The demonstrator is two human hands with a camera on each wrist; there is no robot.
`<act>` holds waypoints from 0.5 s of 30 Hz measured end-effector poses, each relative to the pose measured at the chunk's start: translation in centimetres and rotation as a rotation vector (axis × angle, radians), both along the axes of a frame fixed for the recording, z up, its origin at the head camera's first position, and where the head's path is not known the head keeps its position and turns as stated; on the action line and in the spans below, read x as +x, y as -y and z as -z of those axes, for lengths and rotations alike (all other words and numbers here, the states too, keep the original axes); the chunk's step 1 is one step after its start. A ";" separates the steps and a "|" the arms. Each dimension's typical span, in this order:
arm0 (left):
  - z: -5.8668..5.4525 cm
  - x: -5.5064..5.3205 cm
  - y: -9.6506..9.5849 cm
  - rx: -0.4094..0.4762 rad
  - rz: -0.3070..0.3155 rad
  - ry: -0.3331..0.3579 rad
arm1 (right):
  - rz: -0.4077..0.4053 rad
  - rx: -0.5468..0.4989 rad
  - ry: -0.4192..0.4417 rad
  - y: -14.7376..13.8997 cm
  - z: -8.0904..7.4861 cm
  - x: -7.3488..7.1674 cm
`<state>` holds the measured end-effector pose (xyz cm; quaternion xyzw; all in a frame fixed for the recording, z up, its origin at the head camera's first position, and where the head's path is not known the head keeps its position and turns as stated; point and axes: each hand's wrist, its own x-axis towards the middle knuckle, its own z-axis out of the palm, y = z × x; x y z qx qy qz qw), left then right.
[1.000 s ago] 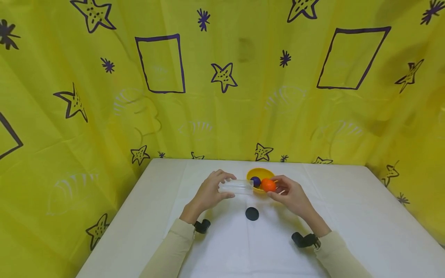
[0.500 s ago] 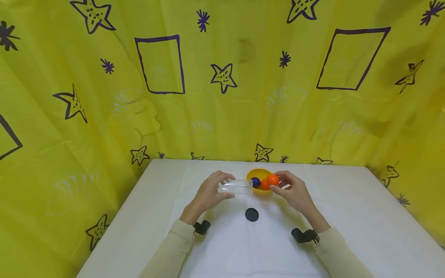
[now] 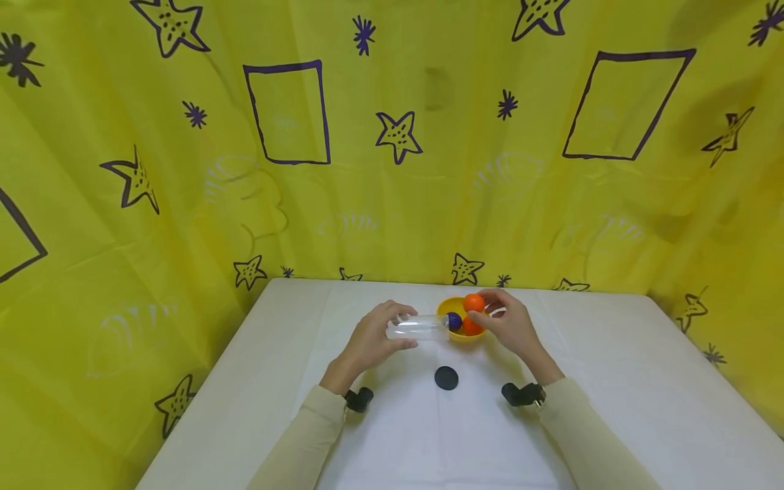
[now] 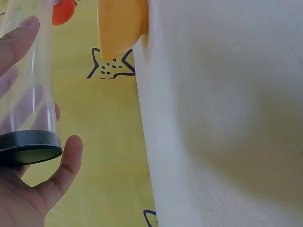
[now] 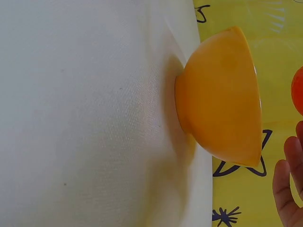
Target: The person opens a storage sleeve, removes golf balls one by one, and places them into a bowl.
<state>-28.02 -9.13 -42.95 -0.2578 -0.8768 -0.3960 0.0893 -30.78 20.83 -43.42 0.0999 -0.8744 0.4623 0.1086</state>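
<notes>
My left hand (image 3: 370,338) grips a clear plastic tube (image 3: 416,328), its open end pointing right toward the yellow bowl (image 3: 462,336). A black cap (image 4: 31,146) covers the tube's other end in the left wrist view. Between the fingertips of my right hand (image 3: 511,325) is an orange ball (image 3: 474,303), held over the bowl's far right side. Below it, a second orange ball (image 3: 472,326) shows at the bowl. Beside that, a dark purple ball (image 3: 454,321) overlaps the tube's mouth in the head view.
A black round disc (image 3: 446,378) lies flat on the white table (image 3: 392,435), nearer me than the bowl. Behind the table hangs a yellow curtain (image 3: 453,204) with drawn stars and squares. Each wrist wears a black camera mount (image 3: 523,395).
My right hand has shifted first right, then back left and away from me, with the orange ball. The second orange ball has come into sight. The left hand keeps its hold on the tube.
</notes>
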 end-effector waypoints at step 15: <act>-0.4 0.2 0.1 0.003 -0.007 -0.013 | 0.014 0.008 0.101 0.9 0.6 -2.2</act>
